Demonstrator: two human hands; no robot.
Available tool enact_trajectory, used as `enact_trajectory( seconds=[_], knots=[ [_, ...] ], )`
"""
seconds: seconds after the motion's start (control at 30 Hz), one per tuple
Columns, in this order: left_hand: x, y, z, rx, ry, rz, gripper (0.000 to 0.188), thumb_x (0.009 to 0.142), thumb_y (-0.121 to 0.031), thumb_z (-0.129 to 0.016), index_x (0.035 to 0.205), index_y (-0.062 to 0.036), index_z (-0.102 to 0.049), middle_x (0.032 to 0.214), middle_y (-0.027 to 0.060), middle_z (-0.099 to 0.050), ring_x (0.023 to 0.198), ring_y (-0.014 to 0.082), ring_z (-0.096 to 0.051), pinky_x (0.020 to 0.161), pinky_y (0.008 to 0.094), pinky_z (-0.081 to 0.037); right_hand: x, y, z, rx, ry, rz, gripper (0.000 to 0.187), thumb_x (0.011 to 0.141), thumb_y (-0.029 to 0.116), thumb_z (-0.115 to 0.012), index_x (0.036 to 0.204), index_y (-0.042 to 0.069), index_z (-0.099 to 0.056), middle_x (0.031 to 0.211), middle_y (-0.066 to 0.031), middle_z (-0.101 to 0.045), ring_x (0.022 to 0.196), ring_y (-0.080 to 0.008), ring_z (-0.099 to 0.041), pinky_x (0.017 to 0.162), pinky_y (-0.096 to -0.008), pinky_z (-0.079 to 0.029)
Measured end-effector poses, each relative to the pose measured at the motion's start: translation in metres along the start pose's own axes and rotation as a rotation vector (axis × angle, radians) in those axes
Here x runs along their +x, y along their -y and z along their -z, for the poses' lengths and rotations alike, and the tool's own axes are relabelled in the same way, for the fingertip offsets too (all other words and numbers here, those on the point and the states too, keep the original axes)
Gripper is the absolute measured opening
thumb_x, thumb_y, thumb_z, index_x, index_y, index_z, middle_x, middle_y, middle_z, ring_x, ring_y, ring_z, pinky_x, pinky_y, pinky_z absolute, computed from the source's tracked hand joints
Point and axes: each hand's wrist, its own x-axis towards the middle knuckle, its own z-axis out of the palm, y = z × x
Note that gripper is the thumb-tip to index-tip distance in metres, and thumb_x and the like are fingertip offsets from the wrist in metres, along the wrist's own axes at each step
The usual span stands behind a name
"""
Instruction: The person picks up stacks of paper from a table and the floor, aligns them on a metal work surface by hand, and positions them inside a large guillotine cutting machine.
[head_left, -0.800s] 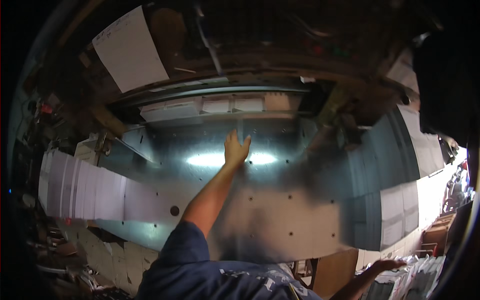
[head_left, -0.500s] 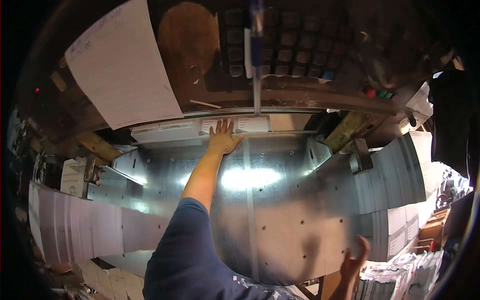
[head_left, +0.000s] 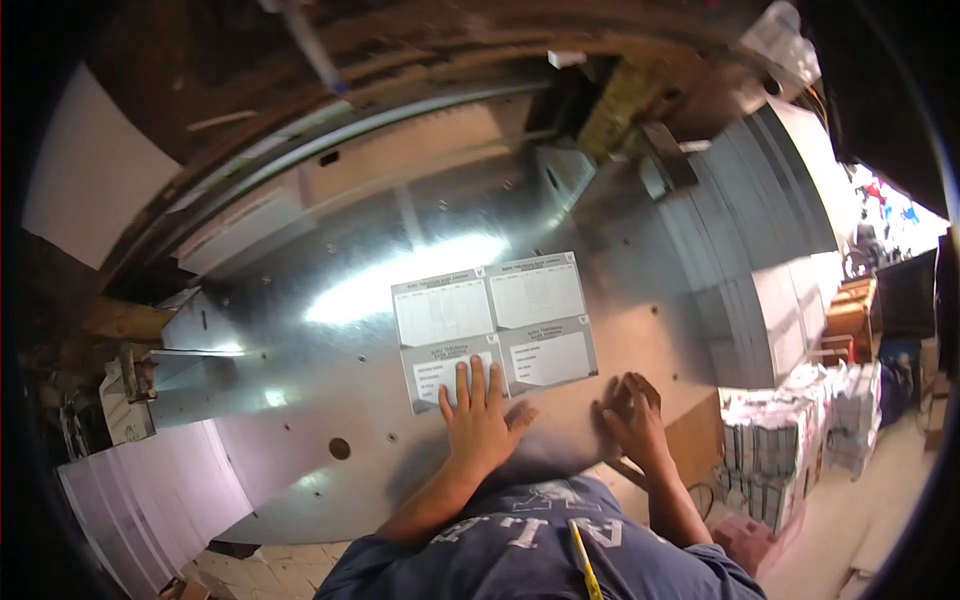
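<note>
On the bare metal table (head_left: pixel 370 385) lies a grey-and-white printed sheet (head_left: pixel 540 300), divided into several panels; whether it is one sheet or a thin stack I cannot tell. My left hand (head_left: pixel 478 420) rests flat over its near left panel, fingers spread and holding nothing. To the right of the sheet, by the table's near edge, is my right hand (head_left: pixel 637 430). Its fingers are bent, with the thumb apart, and nothing shows between them; the fingertips are close to the metal and away from the sheet.
Tall paper stacks stand on both sides, a right stack (head_left: pixel 740 190) and a left stack (head_left: pixel 160 490). Metal side guides, one of them the right guide (head_left: pixel 565 180), flank the far opening, where more pale paper (head_left: pixel 245 235) lies. Bundled papers (head_left: pixel 770 430) sit at the lower right.
My left hand has come back from the far opening to the near part of the table, where the printed sheet now lies. My right hand has moved in over the near edge. The view has turned.
</note>
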Motion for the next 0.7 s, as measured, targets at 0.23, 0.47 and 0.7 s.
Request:
enact_trajectory(
  seconds=[0.23,0.47,0.7],
  knots=[
    [-0.067,-0.077,-0.016,-0.175,0.198,-0.376,0.072,0.083,-0.059,-0.059,0.128,-0.0032,-0.054,0.142,0.016,-0.042,0.131,0.0344,-0.036,0.096,0.0521,-0.039,-0.076,-0.082,0.001,0.998,-0.317,-0.954,0.072,0.084,0.021,-0.071,0.14,0.0,-0.03,0.128,-0.0175,-0.044,0.109,-0.0287,-0.051,0.085,-0.0402,-0.049],
    [-0.097,-0.143,-0.047,-0.183,0.1,-0.352,0.056,0.082,-0.044,-0.067,0.12,-0.003,-0.06,0.131,0.0142,-0.052,0.123,0.0326,-0.044,0.099,0.0427,-0.041,-0.101,-0.144,0.026,1.239,0.079,-0.622,0.031,0.093,0.013,-0.06,0.121,0.004,-0.052,0.101,-0.0096,-0.062,0.081,-0.0201,-0.064,0.064,-0.0353,-0.055],
    [-0.1,-0.157,-0.056,-0.178,-0.32,-0.062,0.052,0.082,-0.026,-0.071,0.126,-0.0031,-0.054,0.127,0.0176,-0.052,0.116,0.0327,-0.05,0.098,0.0405,-0.042,-0.105,-0.161,0.095,0.616,-0.021,-0.137,0.016,0.091,0.012,-0.064,0.097,-0.002,-0.065,0.079,-0.0014,-0.067,0.076,-0.0138,-0.064,0.065,-0.0302,-0.05]
  ],
)
